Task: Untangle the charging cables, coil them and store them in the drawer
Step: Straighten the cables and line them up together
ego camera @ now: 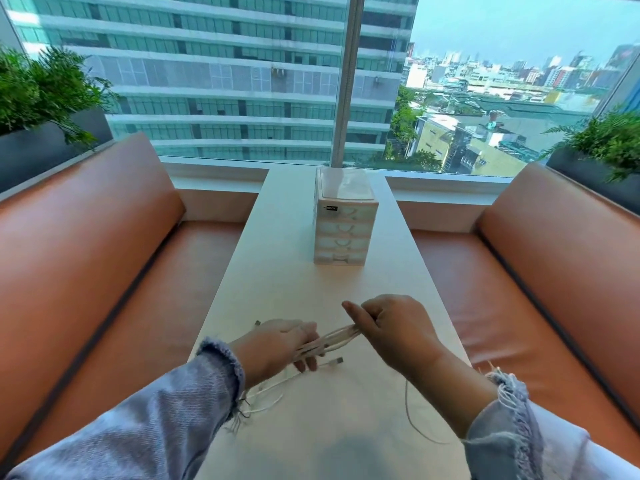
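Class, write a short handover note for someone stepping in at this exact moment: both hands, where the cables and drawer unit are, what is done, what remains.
Left hand grips one end of the bundle of thin white charging cables; right hand grips the other, with the bundle stretched between them over the white table. Loose ends trail on the table below the left hand.
Small white plastic drawer unit stands farther along the table, drawers closed.
Done: nothing stored yet.
Left: separate, coil, store.
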Motion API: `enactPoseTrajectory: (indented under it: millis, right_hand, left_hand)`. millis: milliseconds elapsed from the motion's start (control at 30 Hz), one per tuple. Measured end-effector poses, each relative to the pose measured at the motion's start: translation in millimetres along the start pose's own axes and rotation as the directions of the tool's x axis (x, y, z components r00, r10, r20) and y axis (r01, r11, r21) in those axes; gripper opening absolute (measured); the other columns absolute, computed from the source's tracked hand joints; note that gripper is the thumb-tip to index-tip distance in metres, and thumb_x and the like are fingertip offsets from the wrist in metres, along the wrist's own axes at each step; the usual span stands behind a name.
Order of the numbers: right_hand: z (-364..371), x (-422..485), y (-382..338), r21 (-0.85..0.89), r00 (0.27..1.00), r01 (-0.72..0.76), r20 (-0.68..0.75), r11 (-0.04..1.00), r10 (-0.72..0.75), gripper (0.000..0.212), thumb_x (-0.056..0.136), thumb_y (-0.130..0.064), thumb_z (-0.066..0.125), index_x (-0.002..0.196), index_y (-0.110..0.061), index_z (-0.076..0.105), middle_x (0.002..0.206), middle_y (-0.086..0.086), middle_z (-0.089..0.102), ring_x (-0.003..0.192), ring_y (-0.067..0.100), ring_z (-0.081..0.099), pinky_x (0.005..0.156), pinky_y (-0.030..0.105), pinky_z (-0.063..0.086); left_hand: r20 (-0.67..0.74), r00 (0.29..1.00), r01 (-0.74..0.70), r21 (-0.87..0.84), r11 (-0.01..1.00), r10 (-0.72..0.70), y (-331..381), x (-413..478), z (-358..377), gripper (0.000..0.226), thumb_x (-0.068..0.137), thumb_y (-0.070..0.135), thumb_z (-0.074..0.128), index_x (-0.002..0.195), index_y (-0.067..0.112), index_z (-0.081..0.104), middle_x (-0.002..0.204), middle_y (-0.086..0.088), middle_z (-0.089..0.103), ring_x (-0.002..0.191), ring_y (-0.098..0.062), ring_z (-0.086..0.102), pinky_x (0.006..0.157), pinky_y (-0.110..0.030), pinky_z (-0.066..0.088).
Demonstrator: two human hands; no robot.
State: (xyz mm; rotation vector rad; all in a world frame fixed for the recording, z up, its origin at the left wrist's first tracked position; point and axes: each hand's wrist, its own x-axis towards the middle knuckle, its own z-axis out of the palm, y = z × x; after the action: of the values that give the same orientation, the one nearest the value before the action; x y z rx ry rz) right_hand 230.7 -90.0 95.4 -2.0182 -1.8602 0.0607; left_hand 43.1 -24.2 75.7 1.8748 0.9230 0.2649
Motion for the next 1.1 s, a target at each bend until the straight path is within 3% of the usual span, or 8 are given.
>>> enactPoseTrajectory:
  millis: [100, 200, 300, 433, 567, 733, 1000, 1100]
  right_hand:
    - [3.8, 4.8, -13.6, 0.002, 0.997, 0.071, -0.03, 0.997, -0.071, 0.058, 0.095, -0.055, 0.036, 0.048, -0.026, 0.051, 0.053, -0.006, 0.052, 0.058, 0.01, 0.05, 0.059, 0.029, 0.038]
    - [4.1, 7.8, -9.5, 0.034, 0.993, 0.101, -0.073, 0.994, -0.098, 0.068, 0.088, -0.064, 0.021, 0.063, -0.022, 0.067, 0.061, -0.002, 0.063, 0.061, 0.013, 0.056, 0.06, 0.032, 0.045]
    - [7.2, 8.6, -6.6, 0.027, 0.995, 0.091, -0.035, 0.995, -0.09, 0.066, 0.089, -0.062, 0.022, 0.058, -0.021, 0.064, 0.056, -0.003, 0.057, 0.055, 0.015, 0.053, 0.055, 0.032, 0.045]
    - [3.5, 14.2, 6.6, 0.323, 0.983, -0.18, 0.1, 0.929, 0.156, 0.059, 0.092, -0.048, 0.052, 0.042, -0.017, 0.044, 0.038, -0.006, 0.038, 0.042, 0.009, 0.036, 0.05, 0.03, 0.033]
    - [3.1, 10.5, 5.4, 0.125, 0.992, -0.11, 0.072, 0.986, 0.101, 0.06, 0.094, -0.049, 0.046, 0.043, -0.019, 0.039, 0.043, -0.002, 0.039, 0.05, 0.017, 0.042, 0.056, 0.034, 0.039]
    - [-0.7, 9.8, 24.8, 0.181, 0.978, -0.201, 0.095, 0.963, 0.186, 0.062, 0.093, -0.047, 0.05, 0.042, -0.017, 0.032, 0.039, -0.004, 0.028, 0.04, 0.01, 0.03, 0.047, 0.028, 0.026]
    - [-2.3, 10.1, 45.0, 0.362, 0.952, -0.307, 0.113, 0.88, 0.286, 0.06, 0.089, -0.044, 0.059, 0.044, -0.017, 0.031, 0.037, -0.008, 0.025, 0.036, 0.008, 0.026, 0.047, 0.027, 0.025]
    - [-4.7, 9.8, 38.8, 0.287, 0.948, -0.315, 0.051, 0.905, 0.313, 0.06, 0.091, -0.04, 0.058, 0.039, -0.016, 0.04, 0.033, -0.006, 0.033, 0.035, 0.008, 0.034, 0.047, 0.026, 0.03]
  left_hand:
    - [-0.012, 0.998, -0.06, -0.212, 0.976, 0.058, 20.1, 0.9, 14.2, 0.041, 0.102, 0.03, 0.036, 0.083, 0.009, 0.065, 0.066, -0.002, 0.062, 0.059, -0.011, 0.056, 0.061, -0.024, 0.047]
    - [-0.11, 0.982, -0.149, 0.035, 0.988, 0.152, 22.4, 3.4, 20.3, 0.032, 0.091, 0.039, 0.038, 0.067, 0.026, 0.055, 0.063, 0.006, 0.052, 0.058, -0.007, 0.046, 0.064, -0.03, 0.041]
    - [-0.143, 0.973, -0.156, 0.166, 0.974, 0.181, 20.1, 2.9, 25.0, 0.035, 0.098, 0.03, 0.042, 0.065, 0.028, 0.051, 0.063, 0.007, 0.054, 0.062, -0.007, 0.048, 0.067, -0.028, 0.041]
    - [-0.161, 0.966, -0.184, 0.128, 0.975, 0.203, 18.6, -1.2, 17.0, 0.036, 0.097, 0.031, 0.044, 0.062, 0.027, 0.05, 0.057, 0.007, 0.048, 0.052, -0.006, 0.04, 0.055, -0.024, 0.035]
    - [-0.136, 0.967, -0.192, 0.164, 0.968, 0.215, 14.4, -5.6, 19.8, 0.034, 0.093, 0.034, 0.043, 0.06, 0.029, 0.051, 0.053, 0.009, 0.047, 0.049, -0.005, 0.04, 0.055, -0.027, 0.036]
    - [-0.143, 0.968, -0.179, 0.173, 0.969, 0.204, 13.5, -9.3, 7.9, 0.039, 0.098, 0.03, 0.045, 0.059, 0.029, 0.05, 0.047, 0.017, 0.048, 0.048, -0.003, 0.041, 0.053, -0.021, 0.033]
    - [-0.098, 0.983, -0.114, 0.323, 0.94, 0.153, 9.8, -15.8, 3.8, 0.038, 0.091, 0.048, 0.035, 0.061, 0.028, 0.046, 0.055, 0.01, 0.049, 0.06, -0.006, 0.045, 0.068, -0.032, 0.04]
    - [-0.03, 0.998, -0.038, 0.392, 0.919, 0.054, 6.4, -16.2, 4.9, 0.042, 0.099, 0.042, 0.033, 0.063, 0.027, 0.045, 0.064, 0.008, 0.054, 0.083, -0.015, 0.056, 0.093, -0.037, 0.041]
